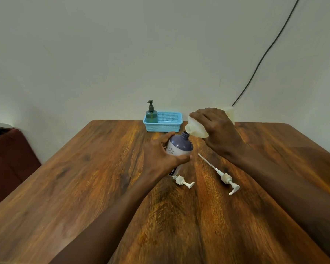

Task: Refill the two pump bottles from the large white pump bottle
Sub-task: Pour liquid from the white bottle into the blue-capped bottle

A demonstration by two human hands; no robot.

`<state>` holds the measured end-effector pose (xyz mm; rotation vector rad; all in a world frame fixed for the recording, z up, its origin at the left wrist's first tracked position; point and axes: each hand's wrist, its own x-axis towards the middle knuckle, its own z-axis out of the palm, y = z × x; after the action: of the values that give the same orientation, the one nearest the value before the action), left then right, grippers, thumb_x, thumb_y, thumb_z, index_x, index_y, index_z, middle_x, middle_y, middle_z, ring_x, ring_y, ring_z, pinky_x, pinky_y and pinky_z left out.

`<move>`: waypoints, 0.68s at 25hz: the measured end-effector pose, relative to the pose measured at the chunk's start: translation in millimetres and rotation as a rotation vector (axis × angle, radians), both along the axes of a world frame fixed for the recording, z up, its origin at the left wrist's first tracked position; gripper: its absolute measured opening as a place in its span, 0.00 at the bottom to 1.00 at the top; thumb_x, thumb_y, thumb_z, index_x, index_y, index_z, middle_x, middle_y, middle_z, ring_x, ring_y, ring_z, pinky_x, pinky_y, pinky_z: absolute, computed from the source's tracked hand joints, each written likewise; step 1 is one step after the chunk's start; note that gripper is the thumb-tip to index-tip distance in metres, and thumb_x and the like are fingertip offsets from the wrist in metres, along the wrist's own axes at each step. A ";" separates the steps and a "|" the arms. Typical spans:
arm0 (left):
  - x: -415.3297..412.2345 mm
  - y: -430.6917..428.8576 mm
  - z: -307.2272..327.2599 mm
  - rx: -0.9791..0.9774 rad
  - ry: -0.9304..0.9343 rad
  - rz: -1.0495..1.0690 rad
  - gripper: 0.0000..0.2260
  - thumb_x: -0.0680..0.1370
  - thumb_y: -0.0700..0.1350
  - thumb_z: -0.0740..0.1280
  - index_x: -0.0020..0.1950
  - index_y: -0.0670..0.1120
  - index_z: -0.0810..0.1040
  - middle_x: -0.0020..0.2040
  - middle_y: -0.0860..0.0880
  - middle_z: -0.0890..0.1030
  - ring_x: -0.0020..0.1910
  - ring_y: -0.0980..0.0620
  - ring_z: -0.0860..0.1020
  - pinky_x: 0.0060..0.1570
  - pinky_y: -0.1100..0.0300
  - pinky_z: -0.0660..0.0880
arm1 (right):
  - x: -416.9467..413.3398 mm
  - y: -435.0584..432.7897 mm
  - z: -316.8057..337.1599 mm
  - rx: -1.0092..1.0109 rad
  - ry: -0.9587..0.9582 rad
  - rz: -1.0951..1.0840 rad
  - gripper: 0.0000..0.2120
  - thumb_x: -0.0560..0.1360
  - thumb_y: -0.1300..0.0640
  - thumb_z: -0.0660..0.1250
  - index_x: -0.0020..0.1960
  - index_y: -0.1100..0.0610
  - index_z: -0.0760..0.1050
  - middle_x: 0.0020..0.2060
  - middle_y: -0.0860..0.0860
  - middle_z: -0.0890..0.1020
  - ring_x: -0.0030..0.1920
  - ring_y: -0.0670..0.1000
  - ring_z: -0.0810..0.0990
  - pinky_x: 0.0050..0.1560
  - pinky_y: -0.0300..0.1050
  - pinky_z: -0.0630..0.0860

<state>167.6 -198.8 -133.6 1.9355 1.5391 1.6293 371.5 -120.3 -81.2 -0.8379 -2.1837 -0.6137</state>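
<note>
My right hand [216, 126] grips the large white bottle [195, 130], tipped over with its open neck down and to the left, right at the mouth of a purple-topped bottle [181, 144]. My left hand [160, 155] holds that purple bottle upright on the wooden table [84, 178]; its pump is off. Two white pump heads lie on the table: a short one [184, 181] just in front of the purple bottle and a long-tubed one [226, 179] to the right. A dark green pump bottle [151, 113] stands in the left end of a blue basket [168, 123].
The blue basket sits at the table's far edge against a pale wall. A black cable [265, 54] runs down the wall at the right. A dark red seat [6, 159] stands off the table's left side.
</note>
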 end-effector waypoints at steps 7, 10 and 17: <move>0.9 -0.2 -2.0 -0.021 0.012 0.008 0.38 0.62 0.62 0.81 0.68 0.49 0.79 0.57 0.54 0.84 0.52 0.60 0.82 0.50 0.62 0.82 | 1.8 0.1 0.5 0.011 -0.026 -0.011 0.36 0.60 0.67 0.83 0.67 0.60 0.77 0.60 0.59 0.82 0.60 0.62 0.80 0.64 0.58 0.75; 1.0 -0.1 -2.6 -0.025 0.025 0.016 0.38 0.63 0.62 0.81 0.69 0.48 0.79 0.58 0.53 0.84 0.52 0.60 0.82 0.51 0.62 0.82 | 1.4 0.2 0.8 0.019 -0.040 -0.010 0.36 0.61 0.67 0.82 0.67 0.60 0.77 0.60 0.59 0.82 0.61 0.62 0.79 0.64 0.58 0.74; 1.6 -1.1 -1.9 -0.022 0.028 0.020 0.37 0.63 0.58 0.83 0.68 0.48 0.79 0.57 0.54 0.84 0.50 0.61 0.81 0.48 0.73 0.78 | 1.8 0.5 1.7 0.027 -0.056 -0.018 0.36 0.61 0.68 0.82 0.68 0.60 0.77 0.61 0.59 0.81 0.61 0.61 0.79 0.65 0.57 0.74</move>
<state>169.2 -199.9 -135.5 1.9468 1.5844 1.5927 373.2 -119.7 -79.4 -0.8360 -2.2154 -0.6814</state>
